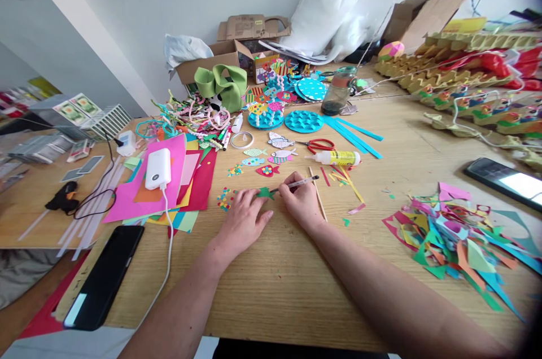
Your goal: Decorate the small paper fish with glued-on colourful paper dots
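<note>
My left hand (244, 219) rests on the table with its fingers laid out, their tips at the edge of a small green paper cutout (266, 193). In my right hand (301, 201) is a slim patterned pen (305, 180), its point touching the cutout. Small coloured paper dots (225, 198) lie just left of my left hand. Beyond the hands are several paper fish, among them a red one (267, 171) and a striped one (280, 160). A thin wooden stick (318, 192) lies by my right wrist.
A glue bottle (339, 158) and red-handled scissors (317, 145) lie beyond my right hand. Paper scraps (461, 232) are heaped at right. Coloured sheets (199, 178), a white power bank (158, 168) and a phone (104, 277) are at left. Blue scalloped discs (304, 121) lie farther back.
</note>
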Demonstrator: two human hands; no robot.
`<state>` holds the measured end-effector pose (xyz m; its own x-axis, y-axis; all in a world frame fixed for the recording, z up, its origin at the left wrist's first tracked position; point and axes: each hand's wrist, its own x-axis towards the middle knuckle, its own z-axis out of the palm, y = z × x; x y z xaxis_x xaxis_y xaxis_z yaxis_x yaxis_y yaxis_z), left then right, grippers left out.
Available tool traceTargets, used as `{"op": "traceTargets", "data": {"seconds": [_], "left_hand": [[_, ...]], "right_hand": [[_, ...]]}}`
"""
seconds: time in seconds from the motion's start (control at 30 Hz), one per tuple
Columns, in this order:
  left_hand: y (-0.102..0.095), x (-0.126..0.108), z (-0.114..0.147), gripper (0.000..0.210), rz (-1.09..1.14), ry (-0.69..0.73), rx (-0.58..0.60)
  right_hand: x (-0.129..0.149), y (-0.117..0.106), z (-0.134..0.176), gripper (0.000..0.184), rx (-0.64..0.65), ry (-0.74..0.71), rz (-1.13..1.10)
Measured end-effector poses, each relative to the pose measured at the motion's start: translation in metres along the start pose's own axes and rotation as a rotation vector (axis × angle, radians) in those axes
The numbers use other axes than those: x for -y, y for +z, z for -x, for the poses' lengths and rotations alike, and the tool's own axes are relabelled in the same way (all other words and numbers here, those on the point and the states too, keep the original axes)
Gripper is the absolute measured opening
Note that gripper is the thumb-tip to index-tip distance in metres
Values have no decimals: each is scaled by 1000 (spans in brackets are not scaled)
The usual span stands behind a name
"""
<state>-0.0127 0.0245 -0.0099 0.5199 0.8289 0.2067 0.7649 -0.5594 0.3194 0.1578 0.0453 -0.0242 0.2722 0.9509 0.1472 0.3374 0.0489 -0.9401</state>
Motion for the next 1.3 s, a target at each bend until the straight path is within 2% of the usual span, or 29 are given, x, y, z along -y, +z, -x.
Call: {"op": "traceTargets", "data": {"seconds": [0.53,0.77,0.87,1.0,1.07,1.2,1.3], "left_hand": [[2,1,0,26,15,2,-22],[2,1,0,24,37,-3,-35],[2,1,-1,21,67,-12,-86],[1,6,-4,15,98,-87,-225],[0,9,-5,20,87,-113,-258],[-1,11,-4,35,52,-97,-223],[-1,10,-3,37,20,-83,-166]], "right_hand": [[-1,0,0,9,32,-16,30],[0,0,1,9,2,-12,-19],[-1,0,1,12,-31,-19,-59],[-2,2,1,14,-62,-36,-145],[-1,3,2,15,-60,-47,-164],[-1,4,5,15,5,-92,-158],[-4,5,6,14,87,-131,-172]]}}
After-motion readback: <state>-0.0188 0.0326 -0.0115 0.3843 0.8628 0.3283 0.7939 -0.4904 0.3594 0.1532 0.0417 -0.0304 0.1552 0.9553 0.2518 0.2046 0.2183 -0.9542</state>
